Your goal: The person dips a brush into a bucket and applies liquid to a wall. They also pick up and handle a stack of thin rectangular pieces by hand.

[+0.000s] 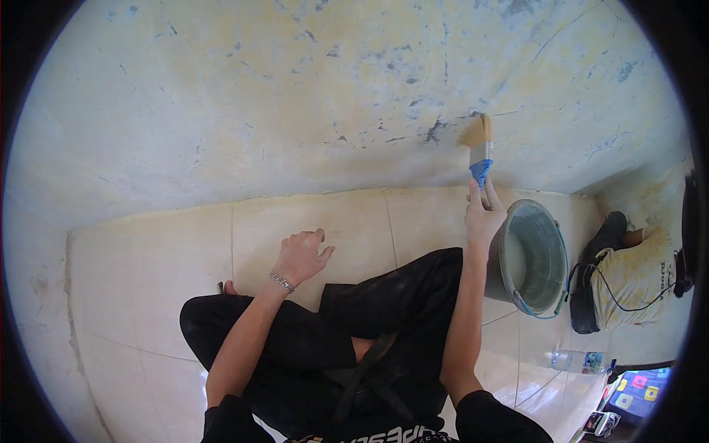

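My right hand (pixel 484 215) grips the blue handle of a paintbrush (pixel 480 140). Its tan bristles are against the wall (pixel 295 96), just above the floor line, and they fan to the left. The wall is pale yellow and white, with dark scuffs and chipped patches. My left hand (pixel 301 255) hangs over the floor tiles with loosely bent fingers, the thumb apart, and nothing in it. Close to my right wrist stands a grey bucket (pixel 501 275) with a pale, cloudy inside and a wire handle.
At the right, another person (pixel 631 273) in a stained pale shirt and dark trousers is low beside the side wall. A clear plastic bottle (pixel 580 362) lies on the tiled floor (pixel 148 280). A blue box with coloured squares (pixel 639 395) is at the lower right. My crossed legs fill the front.
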Demonstrator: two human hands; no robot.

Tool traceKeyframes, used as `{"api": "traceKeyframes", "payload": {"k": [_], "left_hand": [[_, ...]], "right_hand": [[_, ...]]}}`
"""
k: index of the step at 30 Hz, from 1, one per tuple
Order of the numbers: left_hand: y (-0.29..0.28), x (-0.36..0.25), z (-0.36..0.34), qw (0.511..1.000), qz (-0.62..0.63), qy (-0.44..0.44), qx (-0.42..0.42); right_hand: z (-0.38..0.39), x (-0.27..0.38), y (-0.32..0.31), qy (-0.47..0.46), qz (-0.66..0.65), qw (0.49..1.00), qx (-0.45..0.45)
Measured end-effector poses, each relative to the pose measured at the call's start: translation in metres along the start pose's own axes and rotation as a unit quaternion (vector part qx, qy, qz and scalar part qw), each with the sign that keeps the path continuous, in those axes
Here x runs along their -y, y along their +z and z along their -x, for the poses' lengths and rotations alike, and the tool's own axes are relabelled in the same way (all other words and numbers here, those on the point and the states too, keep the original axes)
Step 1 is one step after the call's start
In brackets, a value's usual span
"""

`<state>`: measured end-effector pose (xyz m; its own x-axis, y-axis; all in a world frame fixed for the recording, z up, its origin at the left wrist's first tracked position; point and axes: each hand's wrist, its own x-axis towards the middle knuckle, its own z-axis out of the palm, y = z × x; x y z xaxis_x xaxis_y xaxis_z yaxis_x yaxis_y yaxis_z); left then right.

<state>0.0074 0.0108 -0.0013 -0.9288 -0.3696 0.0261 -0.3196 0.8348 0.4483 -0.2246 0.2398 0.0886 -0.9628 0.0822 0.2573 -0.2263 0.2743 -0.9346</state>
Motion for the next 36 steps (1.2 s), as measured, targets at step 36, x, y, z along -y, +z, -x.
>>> {"api": "traceKeyframes", "payload": {"k": [36], "left_hand": [[-0.002, -0.007, 0.002, 0.995, -0.029, -0.038, 0.089]], "right_hand": [[0.002, 0.006, -0.021, 0.15, -0.045, 0.954, 0.256]]}}
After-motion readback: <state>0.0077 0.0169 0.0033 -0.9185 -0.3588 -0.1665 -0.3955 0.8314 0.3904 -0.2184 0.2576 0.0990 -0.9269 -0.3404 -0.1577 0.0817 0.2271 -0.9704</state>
